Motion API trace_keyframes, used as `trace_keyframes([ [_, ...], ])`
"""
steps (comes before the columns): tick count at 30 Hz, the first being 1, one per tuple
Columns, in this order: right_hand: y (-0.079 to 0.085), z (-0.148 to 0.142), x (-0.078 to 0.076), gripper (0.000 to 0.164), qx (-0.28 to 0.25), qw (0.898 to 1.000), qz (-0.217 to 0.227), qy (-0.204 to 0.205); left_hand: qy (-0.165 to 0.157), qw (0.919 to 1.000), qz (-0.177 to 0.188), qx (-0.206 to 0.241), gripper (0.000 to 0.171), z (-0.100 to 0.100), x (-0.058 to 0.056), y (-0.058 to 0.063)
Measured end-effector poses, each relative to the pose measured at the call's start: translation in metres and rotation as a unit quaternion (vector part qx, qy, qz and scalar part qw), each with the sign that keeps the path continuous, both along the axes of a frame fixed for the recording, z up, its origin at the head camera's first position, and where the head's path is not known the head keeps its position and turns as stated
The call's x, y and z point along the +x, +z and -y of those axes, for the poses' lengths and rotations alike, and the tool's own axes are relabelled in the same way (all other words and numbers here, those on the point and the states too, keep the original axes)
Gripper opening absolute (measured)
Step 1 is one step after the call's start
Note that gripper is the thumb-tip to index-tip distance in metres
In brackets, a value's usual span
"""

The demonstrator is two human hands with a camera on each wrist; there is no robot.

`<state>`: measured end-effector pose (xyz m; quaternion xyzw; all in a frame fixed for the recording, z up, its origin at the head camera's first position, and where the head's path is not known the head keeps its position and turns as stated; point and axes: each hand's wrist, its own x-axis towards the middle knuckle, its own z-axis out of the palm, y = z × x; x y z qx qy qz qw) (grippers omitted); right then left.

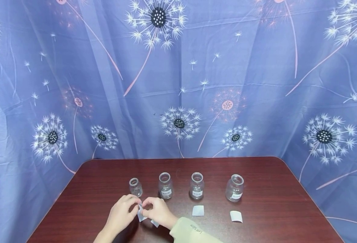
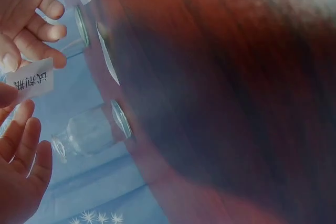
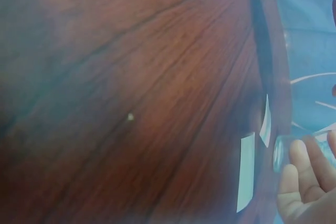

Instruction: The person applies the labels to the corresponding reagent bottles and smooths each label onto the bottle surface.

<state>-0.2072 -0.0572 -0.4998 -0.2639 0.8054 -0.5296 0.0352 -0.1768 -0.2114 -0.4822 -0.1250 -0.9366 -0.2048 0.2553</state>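
Both hands meet low in the head view, left of the middle. My left hand pinches a small white label by one edge, its thumb over the handwritten characters. My right hand has its thumb and forefinger at the label's opposite edge, the other fingers loosely bent. Just beyond the hands stands the smallest glass jar, with no label visible on it. A white paper piece lies beneath the right hand, partly hidden.
Three larger glass jars stand in a row to the right: a second jar, a third jar and a fourth jar, each bearing a white label. White paper squares lie before the last two. A patterned curtain surrounds the brown table.
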Motion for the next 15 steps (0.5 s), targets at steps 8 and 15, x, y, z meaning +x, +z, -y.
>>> trace_keyframes([
  [8,0.0037,-0.0014,0.0029,0.018,-0.012,1.000,0.011,0.015,-0.022,0.9979,-0.051,-0.033,0.021,-0.0008,-0.0041,-0.0040],
  [15,-0.0006,-0.0014,0.0012,0.006,-0.017,1.000,-0.002,-0.019,-0.042,0.9969,-0.063,-0.020,0.029,-0.0020,-0.0060,-0.0079],
])
